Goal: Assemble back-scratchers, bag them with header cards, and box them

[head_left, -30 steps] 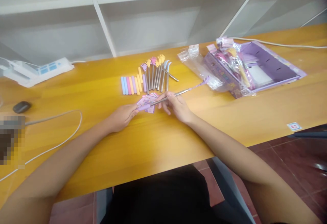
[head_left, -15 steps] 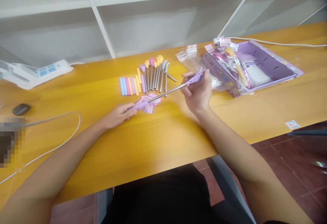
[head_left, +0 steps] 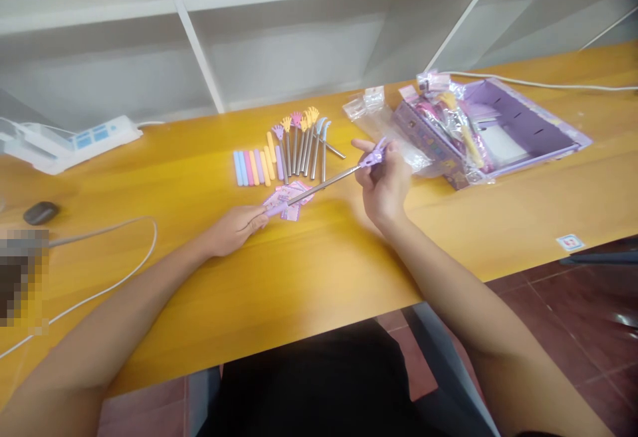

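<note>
While left hand (head_left: 234, 228) pinches purple handle (head_left: 276, 210) | right hand (head_left: 385, 191) palm-up | grip pinching clawed head (head_left: 373, 157)

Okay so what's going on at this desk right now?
A person's left hand holds the purple handle of a metal-shafted stick, while the right hand is at its purple hand-shaped end. The stick slants above small printed purple-and-pink cards. Beyond them on the yellow wooden table lie a row of pastel tubes and a group of metal sticks with colourful hand-shaped heads. To the right sits a purple box with plastic-wrapped items.
</note>
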Tool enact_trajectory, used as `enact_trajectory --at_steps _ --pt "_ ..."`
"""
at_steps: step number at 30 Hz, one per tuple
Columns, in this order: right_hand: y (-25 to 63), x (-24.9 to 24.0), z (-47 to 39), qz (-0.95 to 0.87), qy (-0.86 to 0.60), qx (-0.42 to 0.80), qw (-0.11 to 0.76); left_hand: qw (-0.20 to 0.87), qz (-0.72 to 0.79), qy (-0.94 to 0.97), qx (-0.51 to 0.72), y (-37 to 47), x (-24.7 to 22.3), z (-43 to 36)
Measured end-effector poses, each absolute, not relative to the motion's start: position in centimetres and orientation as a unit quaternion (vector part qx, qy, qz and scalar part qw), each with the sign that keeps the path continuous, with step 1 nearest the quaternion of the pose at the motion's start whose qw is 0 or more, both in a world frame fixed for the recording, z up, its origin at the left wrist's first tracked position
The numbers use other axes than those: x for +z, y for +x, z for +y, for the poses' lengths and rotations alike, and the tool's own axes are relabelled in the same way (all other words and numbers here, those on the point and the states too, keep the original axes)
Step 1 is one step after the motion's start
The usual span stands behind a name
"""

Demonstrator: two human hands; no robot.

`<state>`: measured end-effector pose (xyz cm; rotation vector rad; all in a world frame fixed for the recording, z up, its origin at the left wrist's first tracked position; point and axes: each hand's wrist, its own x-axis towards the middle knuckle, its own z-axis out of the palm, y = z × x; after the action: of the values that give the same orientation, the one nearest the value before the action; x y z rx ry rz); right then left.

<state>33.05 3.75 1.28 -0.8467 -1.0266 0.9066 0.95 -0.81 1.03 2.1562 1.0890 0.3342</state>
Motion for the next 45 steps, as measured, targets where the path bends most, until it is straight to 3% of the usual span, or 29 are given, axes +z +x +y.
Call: enact_trajectory --at_steps 45 --pt "31.7 0.6 2.7 -0.473 -0.398 0.381 0.688 0.333 0.419 0.835 0.131 1.3 0.9 -0.9"
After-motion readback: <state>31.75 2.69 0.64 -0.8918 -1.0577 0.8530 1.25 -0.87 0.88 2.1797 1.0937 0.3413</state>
